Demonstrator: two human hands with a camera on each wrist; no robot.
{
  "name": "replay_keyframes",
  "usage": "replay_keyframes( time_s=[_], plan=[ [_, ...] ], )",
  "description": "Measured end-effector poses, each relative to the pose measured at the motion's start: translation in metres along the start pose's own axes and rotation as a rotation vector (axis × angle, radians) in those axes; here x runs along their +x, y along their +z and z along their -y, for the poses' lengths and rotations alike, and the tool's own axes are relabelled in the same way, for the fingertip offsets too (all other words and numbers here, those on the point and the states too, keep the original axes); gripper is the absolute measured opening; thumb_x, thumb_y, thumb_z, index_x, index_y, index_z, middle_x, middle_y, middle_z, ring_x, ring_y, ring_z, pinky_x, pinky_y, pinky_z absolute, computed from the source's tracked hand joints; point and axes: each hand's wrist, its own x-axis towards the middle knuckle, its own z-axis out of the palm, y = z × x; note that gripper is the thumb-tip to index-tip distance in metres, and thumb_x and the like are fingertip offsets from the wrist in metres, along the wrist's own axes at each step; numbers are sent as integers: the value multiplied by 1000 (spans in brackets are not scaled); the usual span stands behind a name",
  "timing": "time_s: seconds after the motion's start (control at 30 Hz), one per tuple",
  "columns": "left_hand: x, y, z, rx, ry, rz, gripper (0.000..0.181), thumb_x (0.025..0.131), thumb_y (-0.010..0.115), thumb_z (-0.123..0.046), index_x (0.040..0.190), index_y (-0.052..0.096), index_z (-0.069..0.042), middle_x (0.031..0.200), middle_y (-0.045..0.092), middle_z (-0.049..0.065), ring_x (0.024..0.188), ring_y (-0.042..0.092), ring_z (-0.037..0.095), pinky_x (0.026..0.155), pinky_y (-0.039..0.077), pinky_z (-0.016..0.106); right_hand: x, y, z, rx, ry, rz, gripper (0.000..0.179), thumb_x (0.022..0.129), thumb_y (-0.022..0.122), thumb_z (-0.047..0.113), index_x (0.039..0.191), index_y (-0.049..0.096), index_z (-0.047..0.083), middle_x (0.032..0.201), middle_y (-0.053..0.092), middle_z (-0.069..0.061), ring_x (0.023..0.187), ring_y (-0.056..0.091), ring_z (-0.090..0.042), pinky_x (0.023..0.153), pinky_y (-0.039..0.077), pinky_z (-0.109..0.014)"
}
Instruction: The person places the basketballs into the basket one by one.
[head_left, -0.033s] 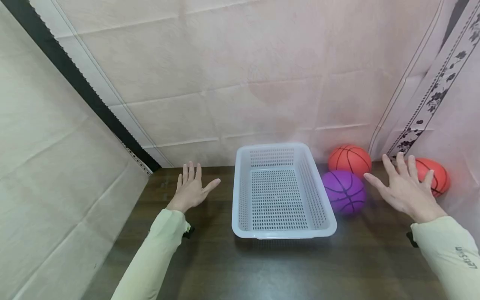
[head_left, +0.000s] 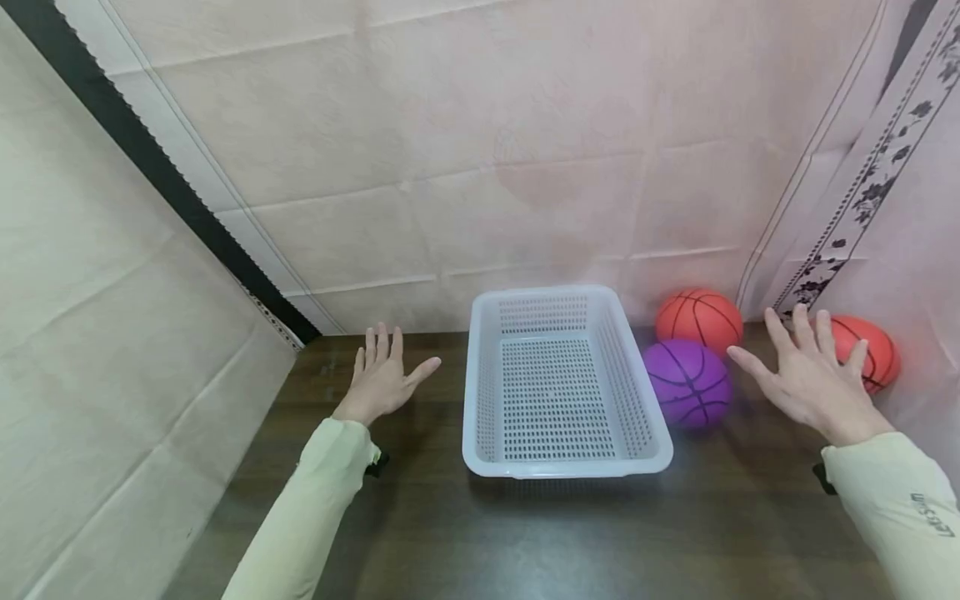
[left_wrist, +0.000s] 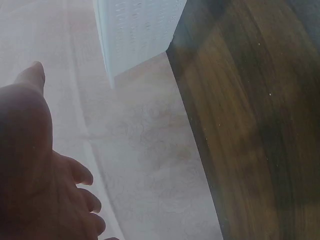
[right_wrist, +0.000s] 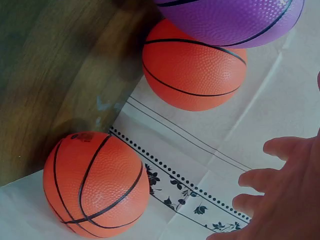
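Note:
My left hand (head_left: 381, 385) hovers with fingers spread to the left of a pale plastic basket (head_left: 567, 468), touching nothing. The basket has slotted walls, and nothing lies in it. On its right side sits a purple toy basketball (head_left: 686, 387), with an orange one (head_left: 699, 318) just behind. Further right, my right hand (head_left: 817, 387) is spread in the air, holding nothing. It partly covers a second orange ball (head_left: 879, 357). In the right wrist view that orange ball (right_wrist: 97, 185) shows whole, apart from my fingers (right_wrist: 260, 179).
Dark wooden tabletop (head_left: 525, 542) lies under everything. A pale cloth wall (head_left: 487, 167) rises behind the basket, with cloth sides at left (head_left: 135, 375) and right (head_left: 915, 275). The right-hand orange ball is close to the right cloth.

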Motion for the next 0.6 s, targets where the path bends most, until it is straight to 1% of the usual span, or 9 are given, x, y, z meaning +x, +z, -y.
replay_keyframes(
  time_s=[0.1,0.17,0.2,0.3,0.37,0.43,0.53,0.6],
  plan=[
    [0,5,-7,-10,24,-25,107,86,28,-81,154,-9,-6,156,-27,13,140,-29,27,114,-6,55,-3,-1,-4,2,16,7,91,95,37,65,156,-1,8,153,-12,-35,135,-31,-42,88,-26,-73],
    [-6,4,-11,-37,53,-69,107,87,30,-80,154,-8,-6,156,-25,13,141,-27,27,114,-4,55,-2,1,-2,18,24,10,92,95,37,64,155,-2,7,152,-16,-34,135,-32,-42,89,-25,-73],
    [-9,5,-16,-66,73,-89,107,87,32,-79,154,-7,-7,157,-24,12,142,-25,26,114,-2,55,-3,3,-2,31,30,7,93,95,37,64,155,-4,6,152,-18,-34,135,-33,-42,89,-25,-73],
    [-20,17,-35,-195,146,-125,106,86,40,-78,156,-6,-12,158,-22,5,144,-19,24,114,3,54,-5,7,1,70,45,-12,94,96,38,62,154,-8,4,151,-21,-33,134,-33,-43,92,-25,-72],
    [-28,29,-50,-298,206,-120,107,85,46,-76,156,-5,-15,159,-20,0,146,-15,23,114,6,55,-7,10,6,102,52,-38,94,96,39,61,153,-9,3,152,-21,-32,135,-32,-42,94,-24,-70],
    [-37,42,-63,-397,241,-103,107,83,53,-73,156,-4,-21,159,-19,-6,146,-11,20,113,11,55,-8,15,13,142,54,-63,94,97,41,59,153,-9,2,152,-20,-32,136,-30,-42,97,-23,-69],
    [-50,57,-74,-517,269,-102,105,83,61,-66,156,-3,-27,160,-14,-10,147,-5,19,111,16,58,-11,22,26,215,50,-109,94,96,44,57,154,-7,3,154,-18,-30,139,-27,-41,100,-20,-67],
    [-57,66,-77,-562,266,-112,106,82,65,-63,156,-4,-31,160,-13,-12,147,-2,17,111,19,57,-13,26,34,258,45,-141,93,96,46,55,155,-7,4,155,-17,-28,140,-25,-41,102,-18,-67]
  ],
)
